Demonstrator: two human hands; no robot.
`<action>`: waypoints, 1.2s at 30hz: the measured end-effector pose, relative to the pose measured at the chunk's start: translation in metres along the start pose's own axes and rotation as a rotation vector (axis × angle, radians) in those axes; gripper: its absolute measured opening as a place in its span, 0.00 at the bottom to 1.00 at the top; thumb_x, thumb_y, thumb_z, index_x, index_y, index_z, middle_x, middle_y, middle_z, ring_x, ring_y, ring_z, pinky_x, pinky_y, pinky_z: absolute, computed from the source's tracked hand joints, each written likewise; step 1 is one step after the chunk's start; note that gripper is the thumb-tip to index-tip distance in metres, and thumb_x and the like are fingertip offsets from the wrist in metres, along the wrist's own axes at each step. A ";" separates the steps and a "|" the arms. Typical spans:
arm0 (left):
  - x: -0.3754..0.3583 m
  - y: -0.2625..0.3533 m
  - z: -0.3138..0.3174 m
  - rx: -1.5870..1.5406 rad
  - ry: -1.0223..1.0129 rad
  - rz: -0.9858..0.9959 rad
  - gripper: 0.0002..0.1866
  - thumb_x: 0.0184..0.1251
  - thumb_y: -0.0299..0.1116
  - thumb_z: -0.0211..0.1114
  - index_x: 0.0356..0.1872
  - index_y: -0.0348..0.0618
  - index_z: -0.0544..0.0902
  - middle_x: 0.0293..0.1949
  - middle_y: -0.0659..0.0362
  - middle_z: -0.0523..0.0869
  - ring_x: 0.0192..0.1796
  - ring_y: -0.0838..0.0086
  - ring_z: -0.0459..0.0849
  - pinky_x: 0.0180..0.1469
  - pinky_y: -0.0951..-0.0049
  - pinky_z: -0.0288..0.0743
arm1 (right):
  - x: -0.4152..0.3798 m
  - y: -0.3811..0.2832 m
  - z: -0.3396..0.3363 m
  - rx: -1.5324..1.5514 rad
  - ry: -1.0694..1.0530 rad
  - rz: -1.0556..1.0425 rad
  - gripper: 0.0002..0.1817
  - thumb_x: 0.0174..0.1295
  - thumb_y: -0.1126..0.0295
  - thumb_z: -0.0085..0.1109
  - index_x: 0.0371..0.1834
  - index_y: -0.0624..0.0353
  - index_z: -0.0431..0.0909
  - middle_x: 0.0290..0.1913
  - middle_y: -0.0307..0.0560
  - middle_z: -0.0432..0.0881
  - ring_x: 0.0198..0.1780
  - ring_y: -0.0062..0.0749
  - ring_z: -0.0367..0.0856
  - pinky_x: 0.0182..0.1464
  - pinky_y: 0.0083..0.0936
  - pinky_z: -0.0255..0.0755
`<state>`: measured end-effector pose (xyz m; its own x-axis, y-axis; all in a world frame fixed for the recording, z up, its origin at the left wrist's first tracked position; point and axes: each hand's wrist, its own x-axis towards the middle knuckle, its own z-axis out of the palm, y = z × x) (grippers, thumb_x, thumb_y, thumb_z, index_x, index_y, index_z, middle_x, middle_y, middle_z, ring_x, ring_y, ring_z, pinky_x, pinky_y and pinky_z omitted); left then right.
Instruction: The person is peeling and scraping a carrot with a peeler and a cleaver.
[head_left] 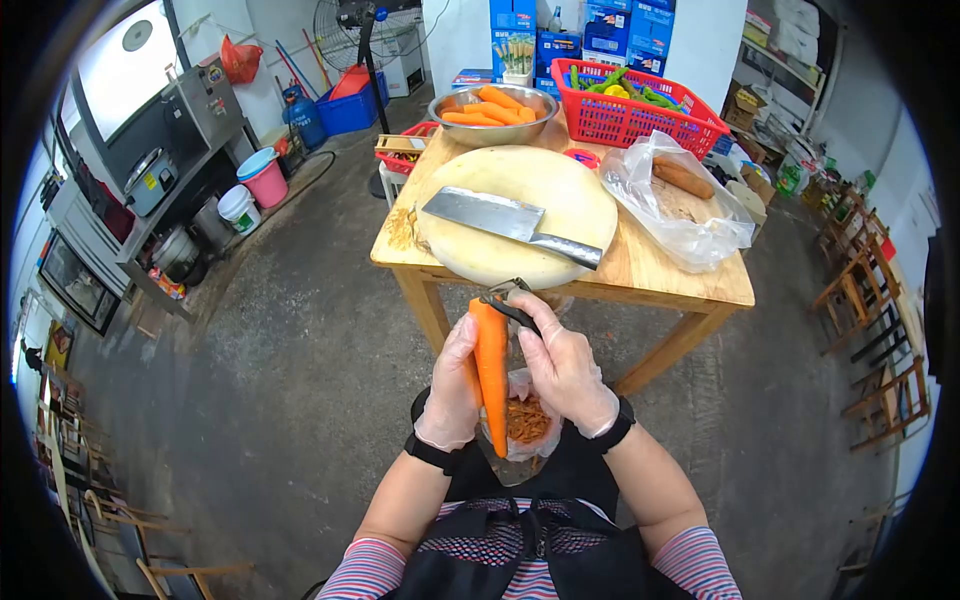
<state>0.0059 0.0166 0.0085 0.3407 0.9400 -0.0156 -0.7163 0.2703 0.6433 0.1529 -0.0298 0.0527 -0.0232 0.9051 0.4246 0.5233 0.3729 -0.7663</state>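
My left hand, in a clear glove, is wrapped round an orange carrot that hangs tip down. In my gloved right hand is a black-handled peeler, its head at the carrot's thick upper end. Below, between my legs, a plastic-lined container holds orange peelings. On the wooden table, a cleaver lies across a round cutting board. To its right, an open plastic bag holds unpeeled carrots.
A metal bowl of orange carrots and a red basket of green vegetables stand at the back of the table. Buckets and a metal counter are at the left. Wooden chairs line the right side.
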 end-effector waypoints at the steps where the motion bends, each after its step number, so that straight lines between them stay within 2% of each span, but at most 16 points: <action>1: -0.004 0.000 0.004 0.077 -0.004 0.007 0.23 0.75 0.51 0.57 0.58 0.44 0.75 0.42 0.60 0.79 0.44 0.74 0.78 0.48 0.71 0.76 | 0.003 -0.002 -0.001 -0.011 -0.024 0.025 0.21 0.73 0.64 0.48 0.67 0.52 0.67 0.29 0.62 0.82 0.35 0.62 0.83 0.37 0.49 0.74; 3: -0.006 0.000 0.005 0.088 -0.023 0.013 0.23 0.75 0.52 0.56 0.58 0.45 0.74 0.42 0.61 0.78 0.45 0.75 0.78 0.49 0.72 0.77 | 0.003 -0.004 0.000 -0.030 -0.059 0.049 0.22 0.73 0.63 0.47 0.68 0.51 0.66 0.31 0.64 0.82 0.36 0.63 0.83 0.38 0.51 0.74; 5: -0.012 0.005 0.012 0.103 -0.064 0.066 0.22 0.75 0.48 0.57 0.58 0.43 0.75 0.51 0.60 0.80 0.55 0.72 0.79 0.62 0.69 0.72 | -0.003 -0.004 0.008 -0.058 -0.042 0.063 0.22 0.73 0.63 0.47 0.69 0.51 0.65 0.32 0.65 0.82 0.37 0.64 0.83 0.39 0.52 0.74; 7: -0.016 0.003 0.020 0.099 -0.044 0.084 0.22 0.75 0.48 0.57 0.58 0.43 0.75 0.51 0.60 0.80 0.54 0.73 0.79 0.62 0.69 0.72 | -0.008 -0.002 0.014 -0.073 -0.014 0.045 0.23 0.73 0.64 0.46 0.71 0.51 0.63 0.33 0.67 0.82 0.38 0.66 0.82 0.39 0.51 0.75; 10: -0.020 0.008 0.022 0.089 -0.037 0.046 0.21 0.75 0.48 0.57 0.57 0.43 0.75 0.51 0.60 0.81 0.54 0.73 0.79 0.61 0.70 0.72 | -0.010 0.001 0.018 0.218 -0.003 0.104 0.23 0.74 0.66 0.46 0.71 0.53 0.65 0.35 0.64 0.83 0.41 0.62 0.84 0.43 0.42 0.76; 13: -0.013 0.001 0.005 0.063 -0.030 0.001 0.22 0.77 0.49 0.55 0.58 0.42 0.75 0.51 0.58 0.81 0.53 0.71 0.80 0.60 0.67 0.73 | -0.007 -0.008 0.003 0.243 -0.055 0.233 0.22 0.74 0.66 0.46 0.70 0.54 0.66 0.37 0.63 0.84 0.42 0.59 0.85 0.44 0.39 0.77; 15: -0.010 -0.002 -0.004 -0.098 -0.111 -0.084 0.23 0.77 0.51 0.54 0.58 0.43 0.75 0.51 0.56 0.81 0.52 0.68 0.81 0.56 0.63 0.76 | -0.005 -0.010 0.000 0.192 -0.022 0.178 0.22 0.74 0.66 0.46 0.70 0.55 0.66 0.36 0.63 0.84 0.41 0.56 0.86 0.44 0.40 0.77; 17: -0.012 -0.004 -0.007 -0.152 -0.118 -0.148 0.23 0.77 0.52 0.53 0.59 0.43 0.75 0.50 0.55 0.82 0.50 0.66 0.81 0.53 0.61 0.78 | -0.005 0.001 0.005 0.092 -0.044 0.036 0.21 0.75 0.69 0.46 0.70 0.55 0.66 0.29 0.42 0.81 0.26 0.19 0.78 0.31 0.22 0.75; 18: -0.013 -0.004 -0.009 -0.207 -0.123 -0.214 0.24 0.78 0.53 0.52 0.59 0.44 0.74 0.48 0.54 0.82 0.49 0.65 0.82 0.50 0.60 0.79 | -0.006 0.000 0.005 0.092 -0.044 0.036 0.21 0.75 0.69 0.46 0.70 0.55 0.66 0.29 0.42 0.81 0.26 0.19 0.78 0.31 0.22 0.75; 20: -0.010 -0.008 -0.018 -0.255 -0.159 -0.256 0.23 0.78 0.53 0.51 0.59 0.45 0.75 0.47 0.54 0.82 0.47 0.64 0.82 0.47 0.60 0.79 | -0.006 -0.004 0.003 0.063 -0.122 0.230 0.21 0.73 0.66 0.48 0.68 0.55 0.68 0.33 0.61 0.85 0.35 0.48 0.88 0.42 0.42 0.78; 21: -0.009 -0.008 -0.020 -0.303 -0.194 -0.295 0.23 0.78 0.53 0.51 0.58 0.46 0.75 0.46 0.53 0.82 0.45 0.63 0.82 0.44 0.60 0.80 | -0.005 -0.007 0.001 0.063 -0.125 0.226 0.21 0.73 0.66 0.48 0.68 0.55 0.68 0.33 0.61 0.85 0.35 0.48 0.88 0.42 0.42 0.78; 25: -0.008 -0.004 -0.022 -0.147 -0.012 -0.235 0.23 0.76 0.51 0.55 0.54 0.40 0.74 0.39 0.51 0.82 0.37 0.63 0.82 0.40 0.63 0.80 | -0.004 0.000 -0.002 0.033 -0.020 0.161 0.21 0.72 0.67 0.49 0.68 0.55 0.69 0.36 0.62 0.85 0.37 0.51 0.88 0.43 0.41 0.78; 27: -0.009 -0.003 -0.023 -0.182 -0.018 -0.244 0.22 0.74 0.48 0.58 0.54 0.39 0.74 0.40 0.50 0.82 0.37 0.63 0.82 0.40 0.62 0.81 | -0.003 0.011 0.003 -0.034 0.072 -0.018 0.21 0.72 0.67 0.49 0.68 0.55 0.69 0.37 0.63 0.85 0.40 0.53 0.87 0.45 0.41 0.78; 30: -0.013 -0.003 -0.023 -0.201 -0.004 -0.210 0.21 0.74 0.46 0.58 0.56 0.39 0.75 0.41 0.51 0.82 0.39 0.64 0.82 0.42 0.63 0.80 | -0.006 0.004 -0.001 0.067 0.006 0.105 0.22 0.72 0.67 0.50 0.68 0.55 0.69 0.39 0.65 0.84 0.42 0.57 0.86 0.46 0.41 0.77; 34: -0.014 -0.005 -0.021 -0.141 0.009 -0.094 0.22 0.74 0.47 0.58 0.57 0.41 0.75 0.43 0.52 0.83 0.45 0.62 0.82 0.50 0.59 0.78 | -0.008 0.002 0.001 0.108 -0.007 0.077 0.22 0.72 0.67 0.50 0.68 0.56 0.69 0.39 0.65 0.84 0.42 0.58 0.86 0.45 0.41 0.76; 36: -0.014 -0.005 -0.020 -0.093 0.050 -0.063 0.21 0.74 0.47 0.57 0.58 0.42 0.76 0.44 0.53 0.83 0.46 0.63 0.82 0.52 0.59 0.77 | -0.009 0.001 0.002 0.068 -0.057 0.102 0.21 0.72 0.71 0.49 0.68 0.58 0.69 0.39 0.51 0.84 0.43 0.33 0.85 0.49 0.30 0.77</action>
<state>-0.0077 0.0064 -0.0100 0.3572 0.9294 -0.0935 -0.7487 0.3447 0.5663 0.1517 -0.0371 0.0469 -0.0221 0.9484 0.3163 0.4666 0.2896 -0.8357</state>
